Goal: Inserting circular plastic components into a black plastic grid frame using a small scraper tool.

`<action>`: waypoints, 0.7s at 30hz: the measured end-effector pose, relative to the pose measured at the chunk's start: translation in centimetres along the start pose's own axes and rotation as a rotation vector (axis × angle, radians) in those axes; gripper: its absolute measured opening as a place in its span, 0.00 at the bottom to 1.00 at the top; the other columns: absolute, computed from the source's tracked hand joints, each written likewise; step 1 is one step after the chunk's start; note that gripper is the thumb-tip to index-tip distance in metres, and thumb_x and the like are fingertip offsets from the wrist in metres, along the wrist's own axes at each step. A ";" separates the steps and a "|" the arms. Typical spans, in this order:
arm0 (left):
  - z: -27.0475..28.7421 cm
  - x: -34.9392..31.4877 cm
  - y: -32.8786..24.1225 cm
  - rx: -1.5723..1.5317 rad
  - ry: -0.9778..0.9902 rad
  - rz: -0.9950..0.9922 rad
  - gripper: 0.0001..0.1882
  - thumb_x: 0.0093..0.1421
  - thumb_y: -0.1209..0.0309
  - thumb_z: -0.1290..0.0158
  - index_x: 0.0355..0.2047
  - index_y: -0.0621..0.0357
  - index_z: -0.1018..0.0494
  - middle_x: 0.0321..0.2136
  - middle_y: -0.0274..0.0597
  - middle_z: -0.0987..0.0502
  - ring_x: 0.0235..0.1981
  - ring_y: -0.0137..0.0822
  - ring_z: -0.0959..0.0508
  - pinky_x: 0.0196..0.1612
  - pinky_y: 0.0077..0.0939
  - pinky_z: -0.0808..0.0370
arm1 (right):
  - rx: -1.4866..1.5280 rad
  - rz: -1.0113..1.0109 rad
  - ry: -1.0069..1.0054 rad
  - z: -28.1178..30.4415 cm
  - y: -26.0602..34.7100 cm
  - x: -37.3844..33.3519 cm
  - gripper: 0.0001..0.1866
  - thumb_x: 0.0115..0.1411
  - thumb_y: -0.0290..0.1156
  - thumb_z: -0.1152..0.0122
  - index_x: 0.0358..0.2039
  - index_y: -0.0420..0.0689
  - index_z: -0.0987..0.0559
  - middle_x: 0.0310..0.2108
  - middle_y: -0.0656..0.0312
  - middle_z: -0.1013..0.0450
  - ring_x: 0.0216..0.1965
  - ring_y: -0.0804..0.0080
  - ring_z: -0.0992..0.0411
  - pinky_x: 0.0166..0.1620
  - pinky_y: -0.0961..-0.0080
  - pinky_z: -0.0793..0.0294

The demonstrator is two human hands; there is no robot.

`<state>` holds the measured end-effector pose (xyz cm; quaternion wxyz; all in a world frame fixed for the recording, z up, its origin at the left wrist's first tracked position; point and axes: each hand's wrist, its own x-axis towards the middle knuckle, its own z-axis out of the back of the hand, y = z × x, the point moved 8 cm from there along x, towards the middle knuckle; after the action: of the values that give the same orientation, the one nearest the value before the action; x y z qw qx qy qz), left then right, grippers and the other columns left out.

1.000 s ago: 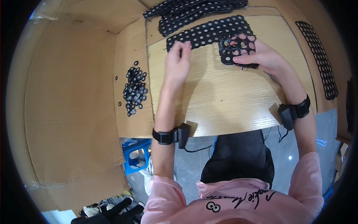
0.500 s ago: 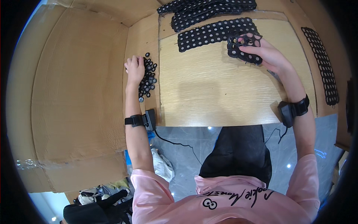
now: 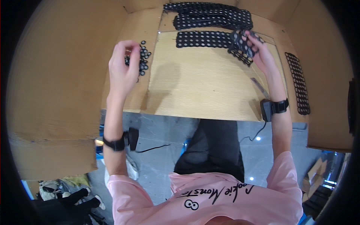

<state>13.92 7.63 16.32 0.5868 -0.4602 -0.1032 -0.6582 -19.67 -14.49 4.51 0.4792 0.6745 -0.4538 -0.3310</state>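
Note:
My right hand (image 3: 264, 59) grips a folded black strip with rows of round holes (image 3: 241, 41), its fingers on the strip's right part. The lower end of that strip hangs over the wooden board (image 3: 202, 82). My left hand (image 3: 122, 71) is raised by a pile of small black rings (image 3: 144, 56) at the board's left side, thumb and fingers curled toward each other. Anything between those fingertips is too small to make out. Part of the pile lies hidden behind this hand. A flat black dotted strip (image 3: 202, 39) lies at the board's far edge, reaching the held strip.
Several more dotted strips (image 3: 213, 18) are stacked at the back. Another long strip (image 3: 298, 83) lies along the right side. Cardboard walls (image 3: 56, 82) enclose the work surface. A thin flat metal-looking piece (image 3: 258, 86) lies near my right forearm. Each wrist wears a black strapped device (image 3: 267, 109) with a cable.
My left hand has lifted off the ring pile and drawn its fingers together. My right hand has turned the held strip, which now folds over with its lower end hanging. The view has shifted.

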 end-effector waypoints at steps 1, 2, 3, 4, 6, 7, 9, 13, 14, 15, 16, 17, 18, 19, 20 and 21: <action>0.3 -1.1 -4.0 -0.068 0.063 -0.031 0.03 0.59 0.79 0.51 0.34 0.65 0.30 0.30 0.43 0.26 0.32 0.38 0.25 0.39 0.25 0.29 | 0.028 0.066 -0.013 0.3 2.2 0.3 0.16 0.62 0.32 0.44 0.49 0.39 0.27 0.41 0.60 0.26 0.39 0.80 0.30 0.46 0.82 0.29; 1.3 -2.5 -8.2 -0.108 0.094 -0.181 0.04 0.57 0.82 0.52 0.33 0.65 0.30 0.28 0.45 0.26 0.30 0.38 0.26 0.38 0.25 0.29 | 0.058 0.128 -0.020 0.3 4.1 0.4 0.16 0.62 0.31 0.44 0.49 0.39 0.27 0.42 0.59 0.26 0.39 0.80 0.31 0.47 0.83 0.29; 2.3 -4.3 -11.4 -0.136 0.114 -0.223 0.04 0.52 0.81 0.50 0.30 0.64 0.29 0.26 0.44 0.26 0.27 0.39 0.26 0.34 0.26 0.29 | 0.071 0.157 -0.018 -0.2 5.9 0.6 0.16 0.62 0.30 0.44 0.48 0.38 0.27 0.41 0.59 0.26 0.39 0.80 0.30 0.47 0.82 0.29; 2.8 -5.8 -14.1 -0.197 0.262 -0.307 0.05 0.45 0.78 0.47 0.25 0.62 0.28 0.23 0.42 0.26 0.24 0.40 0.27 0.30 0.27 0.30 | 0.082 0.184 -0.013 -0.9 7.8 0.8 0.15 0.62 0.29 0.44 0.48 0.37 0.26 0.40 0.60 0.26 0.39 0.79 0.30 0.47 0.82 0.29; 4.3 -7.5 -17.4 -0.365 0.209 -0.104 0.06 0.39 0.76 0.45 0.21 0.59 0.27 0.20 0.40 0.27 0.21 0.40 0.28 0.25 0.29 0.32 | -0.037 0.279 0.010 -0.2 12.4 0.2 0.12 0.61 0.28 0.44 0.44 0.37 0.25 0.38 0.61 0.25 0.40 0.76 0.29 0.48 0.77 0.28; 5.8 -7.6 -19.1 -0.335 0.271 -0.062 0.09 0.40 0.75 0.45 0.25 0.60 0.26 0.22 0.40 0.26 0.21 0.38 0.28 0.24 0.30 0.32 | -0.033 0.360 0.012 -1.5 14.0 -0.9 0.09 0.61 0.26 0.45 0.41 0.36 0.25 0.36 0.61 0.26 0.39 0.75 0.28 0.47 0.77 0.27; 6.4 -8.7 -22.3 -0.347 -0.019 -0.039 0.15 0.44 0.72 0.46 0.36 0.50 0.27 0.25 0.41 0.26 0.20 0.36 0.28 0.21 0.29 0.32 | -0.171 0.473 -0.035 -1.3 18.3 -4.1 0.06 0.61 0.26 0.45 0.36 0.37 0.24 0.30 0.63 0.26 0.32 0.78 0.29 0.39 0.83 0.29; 7.2 -12.3 -19.3 -0.421 -0.403 0.172 0.19 0.48 0.71 0.47 0.43 0.42 0.29 0.26 0.42 0.26 0.20 0.35 0.29 0.19 0.27 0.32 | -0.354 0.392 -0.112 0.7 19.1 -7.3 0.09 0.62 0.29 0.45 0.40 0.38 0.24 0.33 0.64 0.26 0.35 0.79 0.30 0.42 0.81 0.30; 6.1 -11.5 -17.4 -0.443 -0.421 0.243 0.18 0.49 0.71 0.48 0.43 0.44 0.29 0.26 0.41 0.26 0.20 0.34 0.29 0.19 0.26 0.32 | -0.299 0.349 -0.187 2.0 17.9 -7.8 0.11 0.61 0.29 0.44 0.42 0.37 0.25 0.38 0.60 0.25 0.43 0.75 0.29 0.49 0.75 0.28; 5.4 -11.7 -16.1 -0.499 -0.432 0.307 0.18 0.49 0.71 0.48 0.43 0.46 0.29 0.26 0.41 0.26 0.20 0.33 0.29 0.20 0.26 0.33 | -0.291 0.321 -0.183 3.1 16.4 -9.1 0.11 0.61 0.28 0.44 0.42 0.37 0.25 0.38 0.59 0.25 0.43 0.74 0.29 0.49 0.76 0.29; 5.9 -12.4 -15.3 -0.499 -0.445 0.375 0.17 0.50 0.71 0.48 0.43 0.48 0.29 0.27 0.41 0.26 0.20 0.32 0.29 0.20 0.25 0.33 | -0.247 0.273 -0.142 3.1 12.5 -9.2 0.10 0.61 0.28 0.45 0.42 0.38 0.26 0.38 0.59 0.25 0.44 0.74 0.29 0.49 0.77 0.29; 6.2 -13.1 -14.1 -0.519 -0.458 0.439 0.17 0.50 0.71 0.49 0.43 0.50 0.29 0.27 0.41 0.26 0.20 0.32 0.29 0.20 0.24 0.33 | -0.221 0.217 -0.133 2.8 9.5 -9.8 0.10 0.61 0.27 0.45 0.42 0.37 0.26 0.38 0.58 0.25 0.42 0.75 0.30 0.48 0.78 0.29; 6.3 -14.0 -13.7 -0.547 -0.469 0.501 0.17 0.51 0.72 0.49 0.43 0.51 0.29 0.27 0.41 0.26 0.20 0.31 0.29 0.20 0.24 0.33 | -0.198 0.165 -0.130 3.0 6.7 -10.1 0.10 0.61 0.26 0.46 0.42 0.37 0.26 0.38 0.57 0.25 0.40 0.75 0.30 0.47 0.79 0.29; 6.3 -14.5 -12.7 -0.574 -0.479 0.561 0.16 0.51 0.72 0.49 0.43 0.53 0.29 0.28 0.41 0.26 0.20 0.30 0.29 0.21 0.23 0.33 | -0.138 0.094 -0.138 3.7 4.3 -10.1 0.10 0.61 0.25 0.46 0.43 0.37 0.26 0.38 0.57 0.25 0.38 0.75 0.30 0.47 0.80 0.29; 6.2 -14.8 -12.1 -0.594 -0.482 0.624 0.16 0.52 0.72 0.50 0.43 0.55 0.29 0.28 0.40 0.26 0.20 0.30 0.29 0.21 0.23 0.33 | -0.071 0.017 -0.148 4.4 2.0 -10.2 0.10 0.62 0.24 0.47 0.44 0.37 0.27 0.39 0.56 0.25 0.37 0.76 0.31 0.46 0.80 0.29; 6.0 -15.5 -11.6 -0.622 -0.477 0.685 0.16 0.53 0.72 0.50 0.43 0.57 0.30 0.28 0.40 0.26 0.21 0.29 0.29 0.21 0.22 0.33 | -0.034 -0.023 -0.179 5.8 0.5 -10.4 0.11 0.62 0.24 0.47 0.44 0.37 0.27 0.39 0.56 0.25 0.36 0.77 0.31 0.45 0.82 0.29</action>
<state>4.99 25.62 13.08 0.5643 -0.7573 0.1228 -0.3049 -28.76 -6.85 3.23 0.4444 0.6391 -0.4811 -0.4032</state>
